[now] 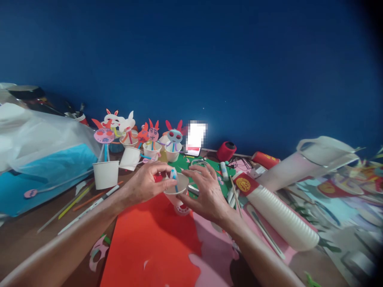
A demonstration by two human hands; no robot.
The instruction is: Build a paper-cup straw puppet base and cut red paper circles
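Note:
In the middle, my left hand (151, 181) pinches a short blue-and-white piece (173, 173), perhaps a straw end, over the mouth of a white paper cup (172, 197). A blue strip runs down from it into the cup. My right hand (206, 189) curves round the cup's right side, thumb on the near wall and fingers by the far rim. Just under the cup shows a white-and-red ring (182, 210), perhaps a tape roll. Red paper (149, 247) and pink paper (209, 255) lie below my hands.
Several paper cups with animal-face figures (104, 135) stand at the back left. A lit phone (196, 137), a red speaker (226, 151) and a glue stick (224, 171) are behind my hands. Stacked cups (281, 215) and a pitcher (278, 169) lie right; straws (76, 199) lie left.

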